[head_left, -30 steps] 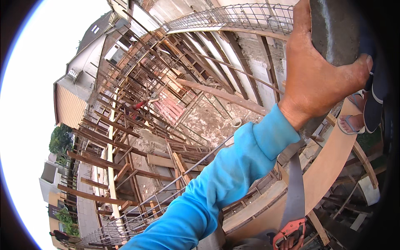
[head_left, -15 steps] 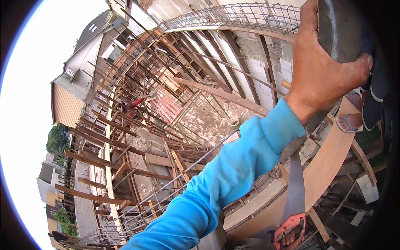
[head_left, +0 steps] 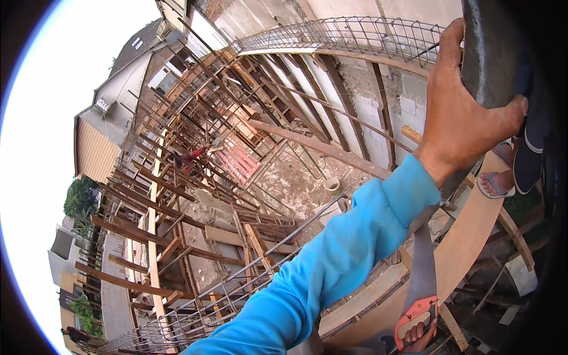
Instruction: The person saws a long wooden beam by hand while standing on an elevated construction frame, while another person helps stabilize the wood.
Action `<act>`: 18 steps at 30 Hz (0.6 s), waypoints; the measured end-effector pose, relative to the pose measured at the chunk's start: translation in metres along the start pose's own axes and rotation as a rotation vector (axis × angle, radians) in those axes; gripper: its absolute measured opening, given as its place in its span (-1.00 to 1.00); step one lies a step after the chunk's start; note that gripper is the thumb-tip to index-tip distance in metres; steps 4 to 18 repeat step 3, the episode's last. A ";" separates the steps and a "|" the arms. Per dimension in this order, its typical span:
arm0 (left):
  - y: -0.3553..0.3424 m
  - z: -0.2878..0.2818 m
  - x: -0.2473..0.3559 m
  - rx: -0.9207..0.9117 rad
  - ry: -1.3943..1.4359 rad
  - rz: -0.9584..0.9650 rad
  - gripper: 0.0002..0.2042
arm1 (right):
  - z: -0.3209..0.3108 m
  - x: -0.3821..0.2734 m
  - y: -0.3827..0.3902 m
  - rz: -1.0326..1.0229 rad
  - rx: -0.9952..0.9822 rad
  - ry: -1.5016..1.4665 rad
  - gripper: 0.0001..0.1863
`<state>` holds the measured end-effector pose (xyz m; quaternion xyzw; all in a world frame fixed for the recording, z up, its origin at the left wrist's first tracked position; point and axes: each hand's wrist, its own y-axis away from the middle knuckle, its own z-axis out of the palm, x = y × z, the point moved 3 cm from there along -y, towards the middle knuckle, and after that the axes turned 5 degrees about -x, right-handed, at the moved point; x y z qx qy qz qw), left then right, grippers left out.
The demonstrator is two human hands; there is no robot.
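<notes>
My left hand [head_left: 458,118], at the end of a bright blue sleeve, grips the edge of a grey concrete column [head_left: 494,56] at the upper right. Its thumb lies across the column's lower side, and the column hides part of the fingers. Low on the right, my right hand [head_left: 421,336] is closed around the red and black handle of a handsaw [head_left: 422,275]. The saw's grey blade points up the picture, over a curved strip of plywood [head_left: 467,236]. From this angle I cannot tell whether the blade touches the wood.
Feet in flip-flops [head_left: 496,184] stand on the plywood. Steel rebar cages [head_left: 349,32] run along the wall top and below my forearm. Timber props and beams [head_left: 316,145] crowd the pit, where a person in red [head_left: 192,155] is far below. A bucket [head_left: 333,184] stands on the ground.
The view has shifted slightly, so my left hand and the column appear lower and further right. The saw handle appears a little higher. Both hands keep their grip.
</notes>
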<state>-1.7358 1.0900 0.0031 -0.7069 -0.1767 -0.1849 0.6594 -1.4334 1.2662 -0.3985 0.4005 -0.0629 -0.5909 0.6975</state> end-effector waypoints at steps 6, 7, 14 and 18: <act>-0.003 0.005 -0.007 0.001 -0.040 0.018 -0.19 | -0.060 0.000 0.029 0.021 -0.038 -0.030 -0.52; -0.003 0.005 -0.007 0.001 -0.040 0.018 -0.19 | -0.060 0.000 0.029 0.021 -0.038 -0.030 -0.52; -0.003 0.005 -0.007 0.001 -0.040 0.018 -0.19 | -0.060 0.000 0.029 0.021 -0.038 -0.030 -0.52; -0.003 0.005 -0.007 0.001 -0.040 0.018 -0.19 | -0.060 0.000 0.029 0.021 -0.038 -0.030 -0.52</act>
